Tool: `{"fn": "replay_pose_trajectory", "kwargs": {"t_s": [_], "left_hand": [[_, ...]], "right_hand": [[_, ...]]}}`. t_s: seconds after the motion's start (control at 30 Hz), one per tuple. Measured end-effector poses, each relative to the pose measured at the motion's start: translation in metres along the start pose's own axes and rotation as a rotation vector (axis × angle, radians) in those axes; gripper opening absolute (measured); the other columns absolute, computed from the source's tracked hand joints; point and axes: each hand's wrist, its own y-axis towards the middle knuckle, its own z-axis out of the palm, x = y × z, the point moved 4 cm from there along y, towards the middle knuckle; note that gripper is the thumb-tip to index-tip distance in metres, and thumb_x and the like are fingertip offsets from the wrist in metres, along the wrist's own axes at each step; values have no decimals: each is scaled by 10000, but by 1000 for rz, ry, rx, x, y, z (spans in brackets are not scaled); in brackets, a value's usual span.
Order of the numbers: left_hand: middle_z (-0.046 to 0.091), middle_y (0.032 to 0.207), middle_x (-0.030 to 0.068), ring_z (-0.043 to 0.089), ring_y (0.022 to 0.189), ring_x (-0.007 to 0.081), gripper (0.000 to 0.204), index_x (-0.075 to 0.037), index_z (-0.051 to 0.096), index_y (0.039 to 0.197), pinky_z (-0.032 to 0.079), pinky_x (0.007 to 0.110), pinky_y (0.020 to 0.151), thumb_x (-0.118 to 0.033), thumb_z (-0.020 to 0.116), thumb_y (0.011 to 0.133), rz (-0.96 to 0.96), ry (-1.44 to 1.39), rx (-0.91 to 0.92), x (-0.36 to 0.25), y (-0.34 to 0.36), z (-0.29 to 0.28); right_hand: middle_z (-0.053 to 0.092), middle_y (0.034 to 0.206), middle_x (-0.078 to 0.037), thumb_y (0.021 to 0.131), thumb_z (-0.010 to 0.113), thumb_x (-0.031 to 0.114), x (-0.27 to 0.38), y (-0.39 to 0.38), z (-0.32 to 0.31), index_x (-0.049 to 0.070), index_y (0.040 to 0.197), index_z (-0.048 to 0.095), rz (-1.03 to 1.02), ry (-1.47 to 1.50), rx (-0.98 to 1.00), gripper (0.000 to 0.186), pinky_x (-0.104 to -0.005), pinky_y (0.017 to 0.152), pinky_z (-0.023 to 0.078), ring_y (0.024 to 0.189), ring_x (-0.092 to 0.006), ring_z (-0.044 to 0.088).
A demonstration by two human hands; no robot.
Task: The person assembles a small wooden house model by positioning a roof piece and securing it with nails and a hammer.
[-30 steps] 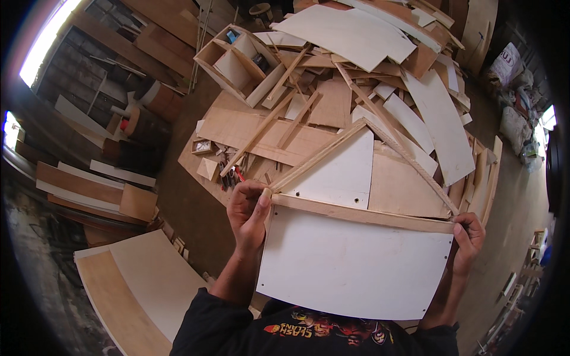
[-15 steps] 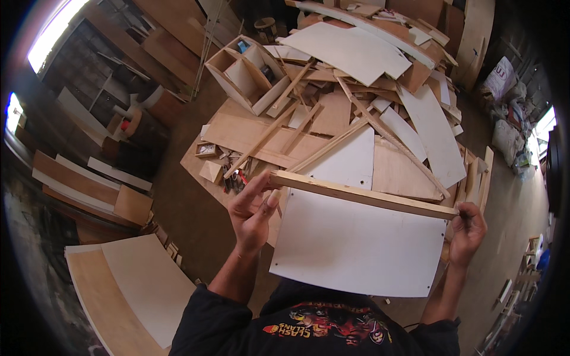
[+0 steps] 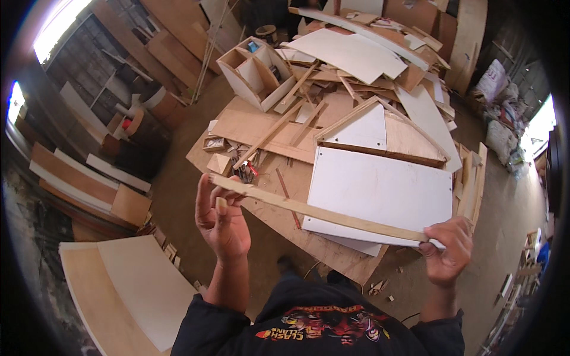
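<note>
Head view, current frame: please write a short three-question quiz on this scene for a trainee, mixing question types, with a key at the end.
1. Multiple choice: What crosses in front of part of the white panel in this view?
A) a coiled hose
B) a pale wooden strip
C) a hammer

2. True or false: The open wooden box with compartments stands farther from the person than the white panel.

3. Fill in the blank: The end of the strip toward the picture's right is held in the person's ____ hand.

Key: 1. B; 2. True; 3. right, as the right hand grips that end.
</note>
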Motion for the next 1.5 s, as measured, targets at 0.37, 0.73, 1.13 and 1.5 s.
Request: {"fn": "replay_pose_trajectory", "kwargs": {"t_s": [0.37,0.73,1.13,1.5], "left_hand": [[676,1077,68,667,971,232,603,-73,394,1589,507,419,956,-244,641,1067,-43,-101,-173,-67,20,-162],[636,953,36,671,792,201,413,-138,582,1234,589,430,812,-515,551,1068,-204,-152,-205,-66,39,-256],[591,939,27,626,851,194,462,-142,543,1174,566,412,744,-571,617,1019,-388,-12,-230,33,74,-241],[594,799,42,564,605,116,338,-74,555,1043,487,272,512,-397,503,1130,-501,379,-223,143,119,-286]], "right_hand": [[764,915,-87,784,826,74,146,-40,180,68,990,750,61,131,197,219,-397,710,567,811,-277,740],[748,957,-122,867,770,134,183,-52,364,85,1060,721,262,309,414,205,-419,763,575,864,-324,729],[754,999,-125,914,733,219,106,-57,439,110,1093,692,502,409,479,214,-457,800,575,926,-336,736],[754,1071,-176,913,748,317,30,-85,504,54,1128,715,816,408,611,341,-468,872,563,989,-377,723]]}}
